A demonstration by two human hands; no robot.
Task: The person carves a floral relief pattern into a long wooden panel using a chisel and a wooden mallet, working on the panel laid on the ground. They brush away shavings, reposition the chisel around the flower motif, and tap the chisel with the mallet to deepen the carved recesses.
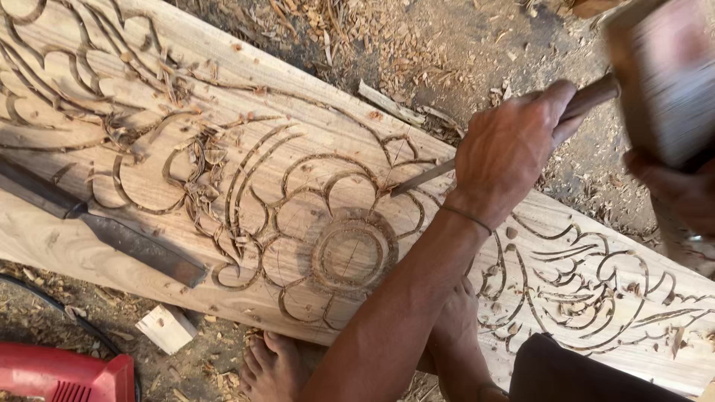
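Observation:
My left hand [506,156] is shut around a chisel [424,176], its wooden handle sticking out past my thumb toward the upper right. The blade tip rests in a carved petal line of a flower on the pale wooden plank [313,134]. My right hand [674,190], blurred at the right edge, grips a wooden mallet [663,74] whose head hangs above the chisel handle's end. The plank carries curling grooves and a round flower centre [351,251].
A second, wide flat chisel [112,231] lies on the plank's left part. Below it are a small wood block [167,327], a red power tool [59,376] with a black cable, and my bare feet [272,368]. Shavings cover the ground [417,45].

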